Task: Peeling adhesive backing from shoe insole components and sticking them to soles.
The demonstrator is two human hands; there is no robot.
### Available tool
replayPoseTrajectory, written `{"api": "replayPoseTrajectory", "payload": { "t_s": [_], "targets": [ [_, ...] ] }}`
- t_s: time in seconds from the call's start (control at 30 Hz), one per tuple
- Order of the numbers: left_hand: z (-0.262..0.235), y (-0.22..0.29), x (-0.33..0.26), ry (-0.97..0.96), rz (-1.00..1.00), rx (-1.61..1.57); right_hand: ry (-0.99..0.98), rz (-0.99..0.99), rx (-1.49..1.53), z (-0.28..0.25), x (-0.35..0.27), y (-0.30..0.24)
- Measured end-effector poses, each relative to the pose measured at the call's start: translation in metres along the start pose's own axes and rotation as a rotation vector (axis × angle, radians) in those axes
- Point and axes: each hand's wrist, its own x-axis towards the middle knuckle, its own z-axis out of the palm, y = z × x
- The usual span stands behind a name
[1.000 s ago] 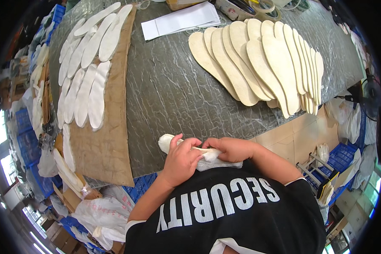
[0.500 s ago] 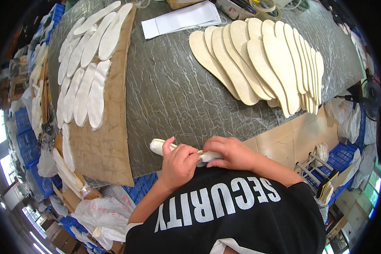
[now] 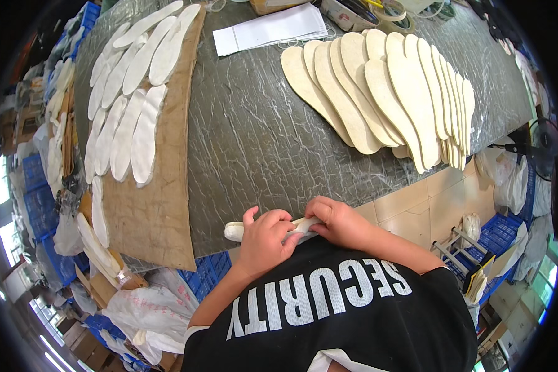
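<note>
Close to my body, at the table's near edge, both hands grip a cream insole with white soft fabric around it [image 3: 234, 231]. My left hand [image 3: 265, 239] wraps the middle of it, forefinger raised, and the insole's rounded end sticks out to the left. My right hand [image 3: 335, 224] pinches the fabric at the other end, which its fingers partly hide. Beyond my hands lies a fanned pile of cream insoles [image 3: 390, 99], at the right of the table. White covered insoles [image 3: 119, 133] are spread in rows at the left, on a brown cardboard sheet [image 3: 152, 217].
The dark, wrinkled table cover [image 3: 242, 142] runs between the two groups. White paper sheets [image 3: 270, 30] lie at the back, beside a container of tools and tape rolls [image 3: 394, 13]. Blue crates [image 3: 499, 232] stand low at the right, white plastic bags [image 3: 149, 310] at the lower left.
The insole in my hands has tilted, and more of its edge shows between them. My right fingers have shifted along the fabric. The view has moved slightly.
</note>
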Motion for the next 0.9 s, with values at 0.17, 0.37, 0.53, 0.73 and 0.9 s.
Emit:
{"api": "replayPoseTrajectory", "payload": {
  "t_s": [0.17,0.37,0.53,0.73,0.9],
  "targets": [
    [0.016,-0.005,-0.008,-0.094,-0.147,-0.019,-0.054,0.159,0.233,0.0,0.003,0.005],
    [0.016,-0.002,-0.006,-0.211,-0.165,-0.065,-0.155,0.257,0.305,0.015,-0.001,0.032],
    [0.018,-0.004,-0.002,-0.186,-0.121,-0.007,-0.221,0.176,0.099,0.011,0.01,0.035],
    [0.022,-0.012,0.006,-0.132,-0.018,-0.013,-0.172,0.481,0.226,0.007,0.024,0.03],
    [0.032,-0.026,0.006,-0.079,0.054,-0.158,-0.066,0.49,0.311,0.016,0.021,0.044]
  ]
}}
